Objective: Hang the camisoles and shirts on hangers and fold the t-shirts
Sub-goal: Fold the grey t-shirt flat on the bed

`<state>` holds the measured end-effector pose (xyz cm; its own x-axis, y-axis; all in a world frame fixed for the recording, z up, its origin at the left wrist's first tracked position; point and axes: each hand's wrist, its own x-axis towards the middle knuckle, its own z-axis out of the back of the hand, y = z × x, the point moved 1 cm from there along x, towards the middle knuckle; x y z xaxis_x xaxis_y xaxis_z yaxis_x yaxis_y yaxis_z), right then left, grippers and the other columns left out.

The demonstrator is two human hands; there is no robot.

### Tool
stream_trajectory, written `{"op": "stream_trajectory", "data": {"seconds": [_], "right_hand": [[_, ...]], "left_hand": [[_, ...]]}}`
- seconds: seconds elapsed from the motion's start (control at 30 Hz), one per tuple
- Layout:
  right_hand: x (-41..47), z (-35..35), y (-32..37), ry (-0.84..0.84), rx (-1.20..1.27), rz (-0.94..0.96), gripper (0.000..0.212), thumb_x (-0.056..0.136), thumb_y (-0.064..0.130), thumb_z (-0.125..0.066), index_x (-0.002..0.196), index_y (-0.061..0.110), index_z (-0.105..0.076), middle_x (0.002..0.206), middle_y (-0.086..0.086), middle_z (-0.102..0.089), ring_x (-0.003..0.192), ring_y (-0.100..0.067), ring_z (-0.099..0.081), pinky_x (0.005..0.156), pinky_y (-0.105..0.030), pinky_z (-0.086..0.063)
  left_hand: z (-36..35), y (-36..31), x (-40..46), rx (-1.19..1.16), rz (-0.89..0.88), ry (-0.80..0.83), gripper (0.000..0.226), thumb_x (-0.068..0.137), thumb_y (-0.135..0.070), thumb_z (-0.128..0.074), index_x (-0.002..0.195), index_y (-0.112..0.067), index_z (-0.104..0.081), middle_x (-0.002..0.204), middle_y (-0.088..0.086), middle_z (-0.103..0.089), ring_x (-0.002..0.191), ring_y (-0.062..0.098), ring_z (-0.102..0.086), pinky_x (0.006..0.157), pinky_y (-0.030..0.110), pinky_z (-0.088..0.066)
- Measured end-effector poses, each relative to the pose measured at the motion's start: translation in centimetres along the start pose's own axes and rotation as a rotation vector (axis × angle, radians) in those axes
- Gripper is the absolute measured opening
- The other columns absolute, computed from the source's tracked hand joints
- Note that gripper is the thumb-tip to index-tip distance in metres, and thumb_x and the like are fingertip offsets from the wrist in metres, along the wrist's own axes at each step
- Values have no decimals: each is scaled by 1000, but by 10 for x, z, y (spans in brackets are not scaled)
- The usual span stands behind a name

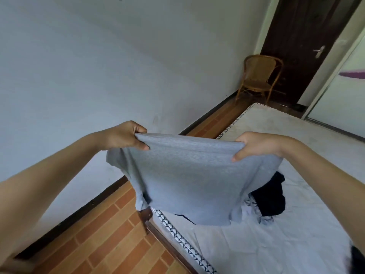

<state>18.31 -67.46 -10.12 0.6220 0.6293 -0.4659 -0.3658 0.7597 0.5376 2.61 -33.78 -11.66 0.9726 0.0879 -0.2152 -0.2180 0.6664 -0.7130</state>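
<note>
While one dark garment (270, 196) lies on the bed (296, 244), left hand (126, 136) and right hand (256, 145) pinch one grey t-shirt (189, 175).

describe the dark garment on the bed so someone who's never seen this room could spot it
Start at the white mattress filling the right side of the view. Look just below the right hand, behind the grey t-shirt held up by both hands. The dark garment is a crumpled, near-black heap against paler cloth.
</note>
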Motion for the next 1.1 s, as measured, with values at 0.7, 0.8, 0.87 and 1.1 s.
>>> {"op": "stream_trajectory", "data": {"seconds": [0.7, 0.8, 0.87, 1.1], "right_hand": [[288, 6, 193, 190, -140, 253, 19, 82, 20, -79, 98, 14, -72, 97, 2, -76, 92, -15, -71, 81, -27, -52], [318, 37, 201, 209, -174, 192, 20, 82, 23, -78, 100, 16, -71, 98, 4, -75, 90, -14, -72, 78, -24, -54], [337, 56, 204, 200, -188, 153, 24, 80, 28, -79, 100, 19, -70, 98, 5, -75, 90, -13, -71, 85, -29, -54], [379, 96, 190, 133, -179, 28, 19, 77, 37, -76, 91, 25, -75, 94, 7, -74, 90, -17, -69, 93, -37, -51]], "left_hand": [[192, 185, 43, 180, 216, -278, 35, 77, -13, -79, 58, -11, -49, 47, -14, -40, 48, 3, -39, 50, 14, -31], [218, 187, 89, 195, 182, -238, 38, 77, -14, -78, 56, -14, -46, 46, -15, -38, 48, 3, -38, 50, 15, -30], [236, 188, 122, 223, 161, -227, 40, 77, -16, -78, 55, -16, -45, 46, -14, -38, 48, 3, -38, 50, 16, -28], [268, 193, 239, 411, 24, -263, 42, 76, -19, -72, 53, -18, -37, 48, -10, -40, 55, 13, -39, 59, 30, -34]]}}
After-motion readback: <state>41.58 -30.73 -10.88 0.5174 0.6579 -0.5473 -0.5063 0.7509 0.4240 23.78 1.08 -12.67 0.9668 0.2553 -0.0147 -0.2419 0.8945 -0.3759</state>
